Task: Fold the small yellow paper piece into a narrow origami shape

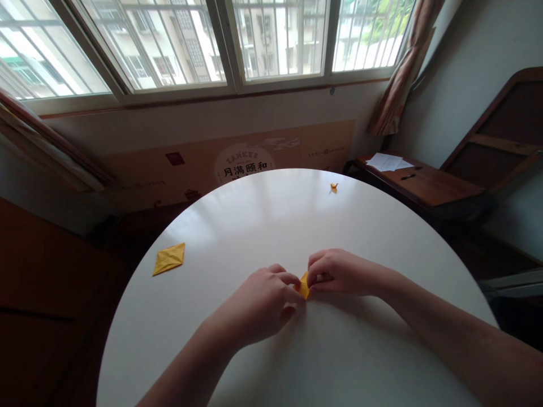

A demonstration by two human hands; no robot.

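Observation:
Between my two hands, a small folded piece of yellow paper (304, 286) is held at the table's surface, mostly covered by fingers. My left hand (271, 297) grips its left side, fingers curled and thumb below. From the other side, my right hand (333, 273) pinches the paper's right edge with its fingers bent together. A second yellow paper (168, 259), creased and folded into a kite-like shape, lies flat toward the table's left edge. Near the far edge stands a tiny yellow-orange folded paper bird (334, 187).
Everything rests on a round white table (237, 226). Beyond it, a printed cardboard panel (190, 164) leans below barred windows. To the right is a wooden chair (449, 181) with white papers (387, 162) and a dark pen-like object (408, 177) on it.

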